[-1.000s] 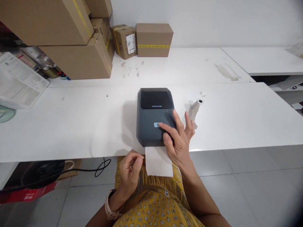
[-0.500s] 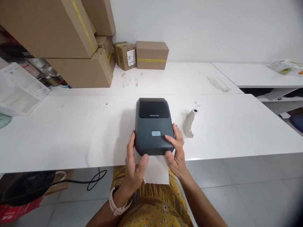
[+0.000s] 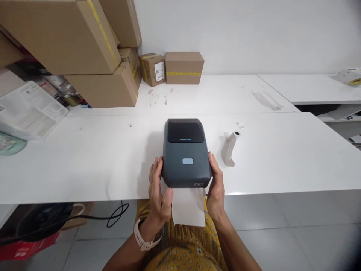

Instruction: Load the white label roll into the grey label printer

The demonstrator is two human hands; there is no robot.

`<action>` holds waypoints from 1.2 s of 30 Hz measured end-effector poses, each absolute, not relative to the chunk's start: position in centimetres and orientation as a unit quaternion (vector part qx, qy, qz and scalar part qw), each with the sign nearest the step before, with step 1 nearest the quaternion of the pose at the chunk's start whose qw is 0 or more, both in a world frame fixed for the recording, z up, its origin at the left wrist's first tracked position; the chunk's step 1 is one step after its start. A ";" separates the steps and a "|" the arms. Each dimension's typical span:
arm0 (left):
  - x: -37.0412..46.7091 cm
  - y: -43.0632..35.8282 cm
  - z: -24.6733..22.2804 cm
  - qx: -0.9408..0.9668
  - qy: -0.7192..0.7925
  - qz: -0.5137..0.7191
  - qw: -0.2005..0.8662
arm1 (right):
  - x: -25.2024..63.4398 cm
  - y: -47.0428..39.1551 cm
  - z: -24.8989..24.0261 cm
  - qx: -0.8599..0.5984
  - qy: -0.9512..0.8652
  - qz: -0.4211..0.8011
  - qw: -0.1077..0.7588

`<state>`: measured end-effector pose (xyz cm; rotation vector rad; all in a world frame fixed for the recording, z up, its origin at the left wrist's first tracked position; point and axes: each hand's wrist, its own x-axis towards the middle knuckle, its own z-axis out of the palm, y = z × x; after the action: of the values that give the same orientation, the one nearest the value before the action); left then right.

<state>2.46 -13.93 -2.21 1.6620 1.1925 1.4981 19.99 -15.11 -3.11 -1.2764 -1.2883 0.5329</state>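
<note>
A dark grey label printer (image 3: 186, 152) with a black window and a pale blue button stands near the front edge of the white table. White paper (image 3: 188, 207) sticks out of its front and hangs past the edge. My left hand (image 3: 159, 192) presses its fingers to the printer's left side, thumb at the front corner. Against the right side lies my right hand (image 3: 216, 188), its thumb mostly hidden. Both hands grip the printer between them. To the right, a small paper roll (image 3: 231, 147) with a torn, trailing end rests on the table.
Cardboard boxes (image 3: 93, 41) are stacked at the back left, with two smaller boxes (image 3: 184, 67) against the wall. A plastic-wrapped packet (image 3: 32, 109) lies at the left. A black cable (image 3: 113, 217) hangs below the table (image 3: 270, 158). A label roll (image 3: 349, 77) sits far right.
My right index finger and thumb have left the printer's top and front corner; that hand now lies along its side. More paper shows at the front. The view has shifted slightly.
</note>
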 end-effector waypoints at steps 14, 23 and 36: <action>4.0 -14.5 -2.8 0.541 0.437 0.608 0.383 | 19.8 -14.3 -0.4 -0.553 -0.652 0.092 0.510; 4.0 -13.7 -4.0 0.544 0.426 0.634 0.347 | 19.1 -14.6 -0.3 -0.551 -0.626 0.120 0.539; 4.2 -13.7 -5.1 0.507 0.397 0.655 0.397 | 21.7 -10.2 8.2 -0.611 -0.356 0.587 0.395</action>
<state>4.20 -13.69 -5.06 1.2834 1.0052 1.6592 21.65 -10.20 8.20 -1.5478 -0.9014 1.4882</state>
